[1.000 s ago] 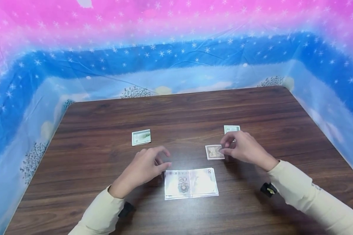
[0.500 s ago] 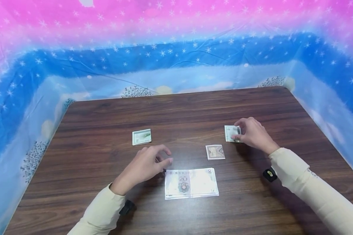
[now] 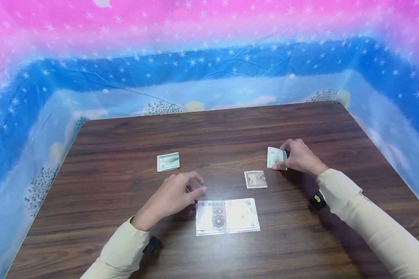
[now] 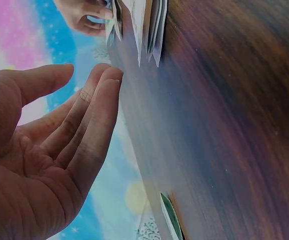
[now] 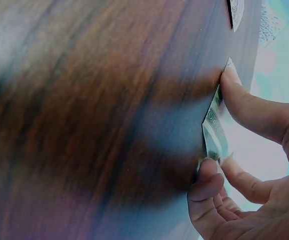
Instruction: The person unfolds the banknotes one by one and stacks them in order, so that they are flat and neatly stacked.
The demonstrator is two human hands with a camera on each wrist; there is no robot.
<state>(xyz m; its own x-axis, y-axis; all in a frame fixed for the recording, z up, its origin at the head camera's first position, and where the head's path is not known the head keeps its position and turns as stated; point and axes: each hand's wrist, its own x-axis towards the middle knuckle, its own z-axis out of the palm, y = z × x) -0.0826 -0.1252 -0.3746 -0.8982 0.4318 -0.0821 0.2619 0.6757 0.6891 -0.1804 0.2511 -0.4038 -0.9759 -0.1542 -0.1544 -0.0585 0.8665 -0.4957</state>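
Directions are clock positions in the head view, with twelve o'clock toward the far edge of the surface.

Right hand: narrow, pinching the gripped green note between thumb and fingers. The thumb bears on the note's near edge; a finger bears on its far corner. The gripped green note sits at nine o'clock from this hand and is slightly bowed. Whether it touches the surface cannot be told.

Left hand: wide, thumb spread from relaxed, gently bent fingers. The gripped green note lies well apart from this hand, between two and three o'clock.

The banknote stack lies flat, just beside the left hand at four o'clock and well apart from the right hand at eight o'clock. Its top note reads 20. The folded brown note lies at eight o'clock from the right hand, near it, and at three o'clock from the left. The second green note lies at twelve o'clock from the left hand, near it.

A black wrist device is fitted below the right sleeve.
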